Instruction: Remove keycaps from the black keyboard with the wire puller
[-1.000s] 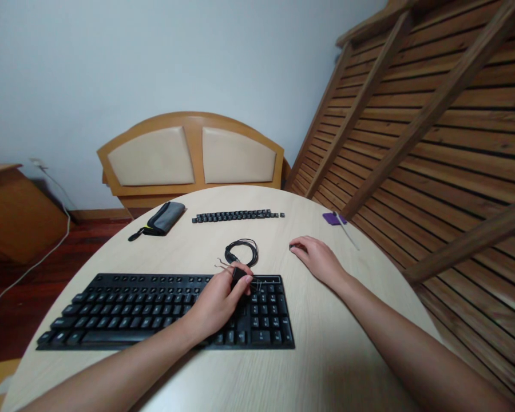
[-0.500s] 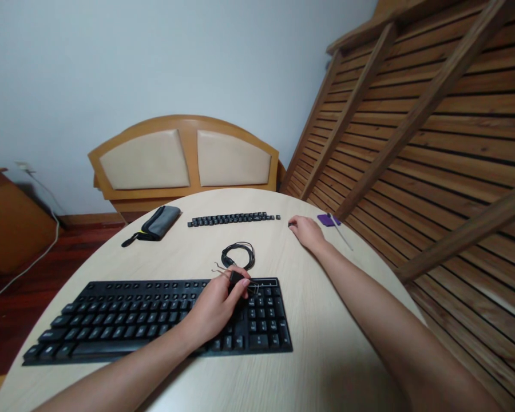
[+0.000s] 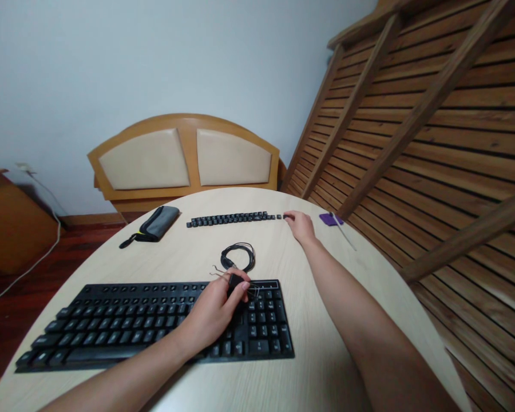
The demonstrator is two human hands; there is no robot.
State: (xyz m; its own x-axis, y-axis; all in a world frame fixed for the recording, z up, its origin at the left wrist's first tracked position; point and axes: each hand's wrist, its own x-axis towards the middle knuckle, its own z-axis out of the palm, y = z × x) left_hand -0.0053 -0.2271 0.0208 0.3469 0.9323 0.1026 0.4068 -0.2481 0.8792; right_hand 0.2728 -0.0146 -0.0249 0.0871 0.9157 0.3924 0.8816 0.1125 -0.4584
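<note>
My left hand (image 3: 221, 303) is closed around a keycap puller (image 3: 236, 281), a black handle with bent wires sticking out at both ends, above the right part of the black keyboard (image 3: 124, 320). Several switches in the keyboard's upper rows stand without caps. At the back of the table my right hand (image 3: 300, 225) pinches a small black keycap (image 3: 287, 217) at or just above the tabletop. It is at the right end of a row of loose keycaps (image 3: 227, 219). The fingertips partly hide that keycap.
A coiled black cable (image 3: 237, 257) lies behind the keyboard. A grey pouch (image 3: 157, 224) rests at the back left of the round table (image 3: 321, 320). Toward the right edge are a purple cloth-like square (image 3: 329, 219) and a thin stick (image 3: 347, 236). Wooden slats (image 3: 412, 143) lean on the right.
My right hand has shifted slightly left with the keycap, bringing it close to the end of the row. My left hand stays nearly in place with the puller.
</note>
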